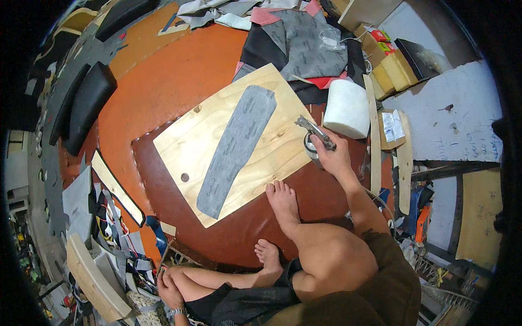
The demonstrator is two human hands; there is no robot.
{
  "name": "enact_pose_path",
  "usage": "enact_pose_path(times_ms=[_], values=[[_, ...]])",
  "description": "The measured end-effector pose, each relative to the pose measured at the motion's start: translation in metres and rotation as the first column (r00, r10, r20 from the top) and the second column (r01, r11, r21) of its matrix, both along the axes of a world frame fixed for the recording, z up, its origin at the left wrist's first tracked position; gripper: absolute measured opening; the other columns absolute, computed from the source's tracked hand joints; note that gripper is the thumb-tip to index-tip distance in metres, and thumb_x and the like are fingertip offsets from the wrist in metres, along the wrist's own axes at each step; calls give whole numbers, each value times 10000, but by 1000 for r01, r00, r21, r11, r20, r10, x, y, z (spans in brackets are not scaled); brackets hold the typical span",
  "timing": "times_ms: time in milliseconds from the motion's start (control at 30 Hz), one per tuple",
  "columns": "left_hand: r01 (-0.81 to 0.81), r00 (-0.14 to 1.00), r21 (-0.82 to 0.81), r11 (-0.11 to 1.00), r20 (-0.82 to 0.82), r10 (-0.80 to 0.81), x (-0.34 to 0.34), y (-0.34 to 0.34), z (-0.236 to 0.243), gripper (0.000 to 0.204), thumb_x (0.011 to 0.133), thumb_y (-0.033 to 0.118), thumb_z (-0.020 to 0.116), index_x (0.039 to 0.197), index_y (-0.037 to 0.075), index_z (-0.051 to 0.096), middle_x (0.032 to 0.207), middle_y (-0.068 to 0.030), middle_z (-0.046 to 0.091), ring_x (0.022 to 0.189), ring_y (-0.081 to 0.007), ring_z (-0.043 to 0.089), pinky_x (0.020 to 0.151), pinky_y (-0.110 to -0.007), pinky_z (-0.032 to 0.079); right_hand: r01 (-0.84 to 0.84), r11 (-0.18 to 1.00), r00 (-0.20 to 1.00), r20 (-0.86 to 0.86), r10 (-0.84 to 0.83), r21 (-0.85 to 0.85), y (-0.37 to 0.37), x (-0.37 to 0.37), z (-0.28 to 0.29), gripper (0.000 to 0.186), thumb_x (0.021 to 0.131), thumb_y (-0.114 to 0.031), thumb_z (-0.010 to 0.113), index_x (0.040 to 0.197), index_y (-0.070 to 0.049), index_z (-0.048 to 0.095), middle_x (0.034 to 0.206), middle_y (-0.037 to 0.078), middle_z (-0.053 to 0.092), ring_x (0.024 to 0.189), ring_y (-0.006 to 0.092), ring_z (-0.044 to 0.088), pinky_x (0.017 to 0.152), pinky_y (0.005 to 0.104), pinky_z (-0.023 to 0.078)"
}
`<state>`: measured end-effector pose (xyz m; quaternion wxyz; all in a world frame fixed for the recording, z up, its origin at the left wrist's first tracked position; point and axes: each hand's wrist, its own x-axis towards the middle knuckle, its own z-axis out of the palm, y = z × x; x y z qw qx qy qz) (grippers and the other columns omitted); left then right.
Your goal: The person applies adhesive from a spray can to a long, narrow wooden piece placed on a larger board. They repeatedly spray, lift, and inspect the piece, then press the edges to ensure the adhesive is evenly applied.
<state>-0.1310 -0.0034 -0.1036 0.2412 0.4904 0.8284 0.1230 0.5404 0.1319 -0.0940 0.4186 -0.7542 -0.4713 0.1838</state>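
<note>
Grey piece [236,149] flat on a board [179,144], spray gun [314,130] at its right edge

A brown sheet [321,206] lies under the board, with an orange sheet [185,65] beyond it and to the left. The board sits at a slant and has two round holes on its left part; the grey piece runs lengthwise across its middle. Dark pads [92,106] lie far left, and a cream panel [117,187] with a black rim lies nearer. At the top is a heap of grey cloth [312,46] with red and black pieces. A white roll [346,108] stands just right of the board, with wood strips, a small box [390,136] and yellow foam [394,73] past it. The room is crowded with scraps on both sides. The person sits on the near side, one bare foot [283,198] at the board's edge.

The right grip [333,156] is wrapped round the spray gun, its head over the board's edge. The left grip [170,290], below a bent knee, has curled fingers; whether it holds anything I cannot tell
</note>
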Motion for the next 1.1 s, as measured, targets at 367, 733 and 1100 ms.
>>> enact_pose_path(times_ms=[367, 733, 1100], values=[[-11, 999, 10, 1000, 44, 11, 2, 1, 0, 483, 1058, 304, 587, 1374, -57, 640, 1373, -249, 683, 1258, -361, 653, 1105, -402, 466, -224, 948, 970, -144, 195, -227, -7, -42, 16, 363, 967, -214, 775, 1253, 6, 738, 987, 174, 788, 862, 140, 722, 769, 318, 565], [13, 999, 39, 999, 35, -14, 10, 5, 10, 517, 1053, 353, 597, 1364, -56, 652, 1330, -242, 706, 1222, -354, 669, 1077, -413, 488, -579, 793, 797, -334, 503, -190, -25, -95, 19, 336, 940, -227, 795, 1243, -84, 761, 1005, 193, 761, 882, 341, 747, 796, 392, 581], [-23, 1000, 13, 1000, 10, 23, 17, 6, 16, 509, 1042, 340, 616, 1362, -54, 656, 1331, -246, 704, 1217, -365, 671, 1062, -421, 495, -804, 588, 589, -263, 764, -92, -31, -100, 21, 324, 904, -210, 821, 1207, -103, 779, 1055, 183, 760, 927, 399, 731, 824, 434, 582]])
